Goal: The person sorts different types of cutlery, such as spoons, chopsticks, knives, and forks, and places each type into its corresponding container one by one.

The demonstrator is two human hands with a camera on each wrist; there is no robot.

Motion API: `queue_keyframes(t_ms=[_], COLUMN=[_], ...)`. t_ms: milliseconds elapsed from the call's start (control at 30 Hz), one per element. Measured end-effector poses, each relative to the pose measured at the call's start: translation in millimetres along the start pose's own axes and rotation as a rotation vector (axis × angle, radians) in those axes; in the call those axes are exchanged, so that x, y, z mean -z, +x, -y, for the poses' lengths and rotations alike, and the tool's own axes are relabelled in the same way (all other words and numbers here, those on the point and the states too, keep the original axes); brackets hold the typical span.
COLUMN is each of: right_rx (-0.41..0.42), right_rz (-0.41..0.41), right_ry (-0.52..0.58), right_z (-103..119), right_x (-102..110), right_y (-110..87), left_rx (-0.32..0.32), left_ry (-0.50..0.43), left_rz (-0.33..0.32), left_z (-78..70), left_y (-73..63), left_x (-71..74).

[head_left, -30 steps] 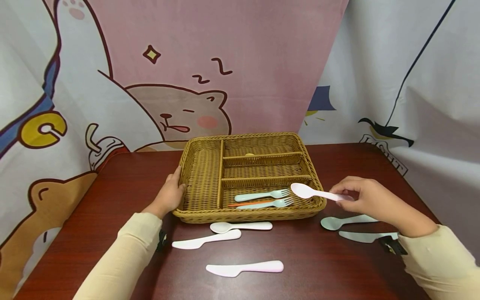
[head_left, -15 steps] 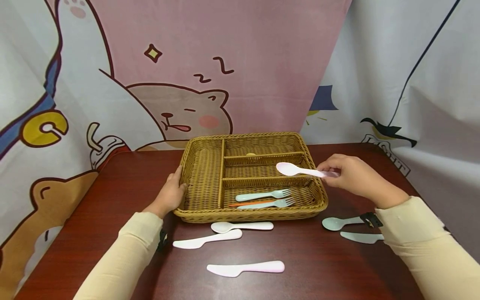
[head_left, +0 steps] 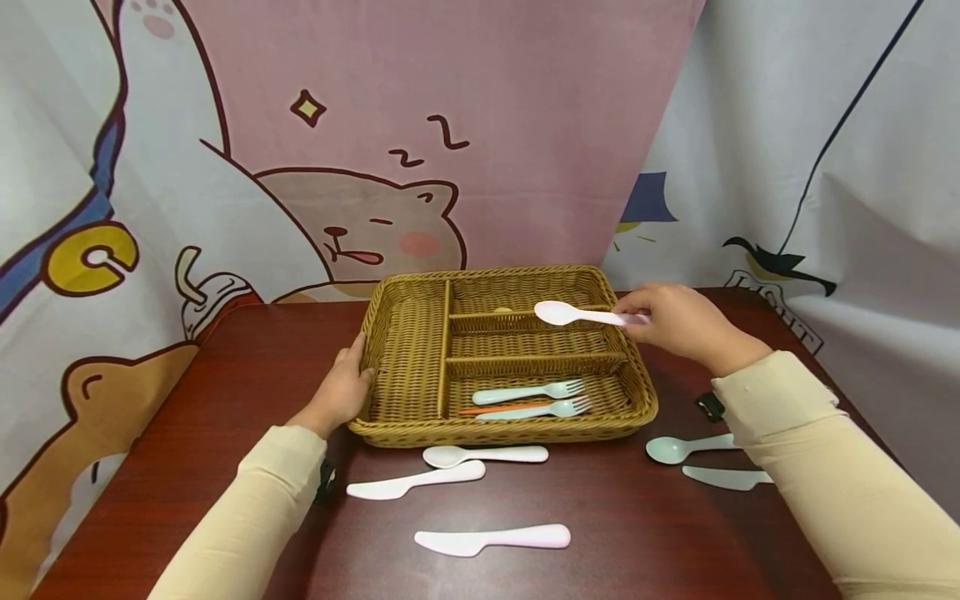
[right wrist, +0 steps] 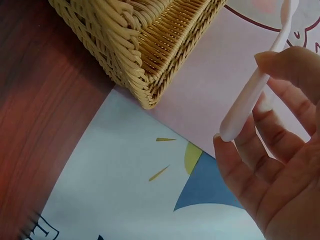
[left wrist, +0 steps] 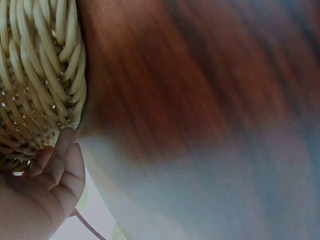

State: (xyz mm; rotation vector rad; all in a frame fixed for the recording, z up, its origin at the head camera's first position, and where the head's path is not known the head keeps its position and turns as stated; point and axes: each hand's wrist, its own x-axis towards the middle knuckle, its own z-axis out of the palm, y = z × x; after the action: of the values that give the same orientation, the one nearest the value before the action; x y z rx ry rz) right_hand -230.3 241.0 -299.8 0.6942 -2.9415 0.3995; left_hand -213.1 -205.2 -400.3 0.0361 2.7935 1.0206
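My right hand (head_left: 681, 323) pinches the handle of a pale pink spoon (head_left: 556, 313) between thumb and fingers. The spoon is held over the back right part of a wicker cutlery basket (head_left: 495, 433), its bowl pointing left. In the right wrist view the spoon's handle (right wrist: 243, 110) lies across the fingers, near a basket corner (right wrist: 137, 65). My left hand (head_left: 339, 392) grips the basket's left side, thumb over the rim and fingers outside the wall. Two mint forks (head_left: 525, 392) lie in the front right compartment with a thin orange piece (head_left: 498, 408).
In front of the basket lie a white spoon (head_left: 487, 454), a white knife (head_left: 416, 481) and a pinkish knife (head_left: 491, 539). A mint spoon (head_left: 671, 450) and mint knife (head_left: 723, 477) lie to the right, partly behind the right sleeve. A printed curtain (head_left: 540, 125) hangs behind the table.
My right hand has carried the pink spoon left and away from me, from the basket's front right to over its back compartments. The left hand and basket have stayed put.
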Motion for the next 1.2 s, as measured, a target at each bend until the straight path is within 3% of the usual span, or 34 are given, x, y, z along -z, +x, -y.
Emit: queue_keyframes(t_ms=[467, 1200], right_rx=[-0.008, -0.042], right_rz=[0.014, 0.034], right_ry=[0.023, -0.102], right_z=[3.7, 14.3], right_x=[-7.0, -37.2], right_y=[28.0, 68.0], left_rx=[-0.009, -0.007], left_ry=[0.006, 0.012], left_rz=[-0.006, -0.016], left_z=[-0.8, -0.3], left_y=[-1.0, -1.7], left_x=[-0.2, -0.5])
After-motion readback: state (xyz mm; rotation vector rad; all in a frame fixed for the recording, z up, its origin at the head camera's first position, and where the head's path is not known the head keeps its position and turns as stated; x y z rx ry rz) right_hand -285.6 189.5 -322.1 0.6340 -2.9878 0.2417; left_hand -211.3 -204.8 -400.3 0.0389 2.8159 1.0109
